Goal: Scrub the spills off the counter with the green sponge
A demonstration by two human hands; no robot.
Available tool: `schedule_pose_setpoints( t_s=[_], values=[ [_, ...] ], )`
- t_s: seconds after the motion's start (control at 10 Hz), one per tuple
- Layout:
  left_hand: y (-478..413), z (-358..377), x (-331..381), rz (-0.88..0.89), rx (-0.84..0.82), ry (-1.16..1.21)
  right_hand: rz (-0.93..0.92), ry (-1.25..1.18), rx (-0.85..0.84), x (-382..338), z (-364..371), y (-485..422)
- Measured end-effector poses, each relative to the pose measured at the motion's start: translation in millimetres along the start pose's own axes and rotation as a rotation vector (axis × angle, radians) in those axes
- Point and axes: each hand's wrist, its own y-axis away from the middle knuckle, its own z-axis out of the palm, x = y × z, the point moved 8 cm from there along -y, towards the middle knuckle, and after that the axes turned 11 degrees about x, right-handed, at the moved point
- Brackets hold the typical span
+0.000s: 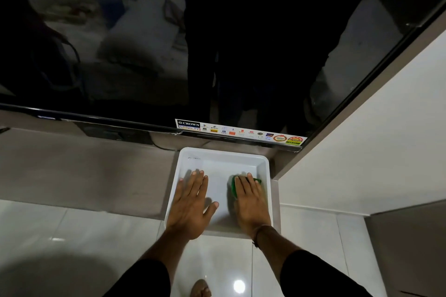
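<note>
Inside white tray (pixel 264 164), right hand (pixel 249 196) flat atop green sponge (pixel 233 185), orientation unclear; left hand (pixel 190 202) splayed.

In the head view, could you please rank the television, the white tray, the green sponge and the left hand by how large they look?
1. television
2. white tray
3. left hand
4. green sponge, though the right hand covers most of it, so its full size is unsure.

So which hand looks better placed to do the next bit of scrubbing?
The right hand. It already lies flat on the green sponge, pressing it against the floor of the white tray. The left hand is spread flat on the tray floor with nothing under it, likely steadying the tray.
</note>
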Motion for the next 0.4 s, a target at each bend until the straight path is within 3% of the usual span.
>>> schedule_pose_setpoints(
  t_s=[0.4],
  values=[
    [4,-23,31,0.032,-0.02,-0.089,-0.066,-0.047,-0.061,-6,-25,13]
  ],
)
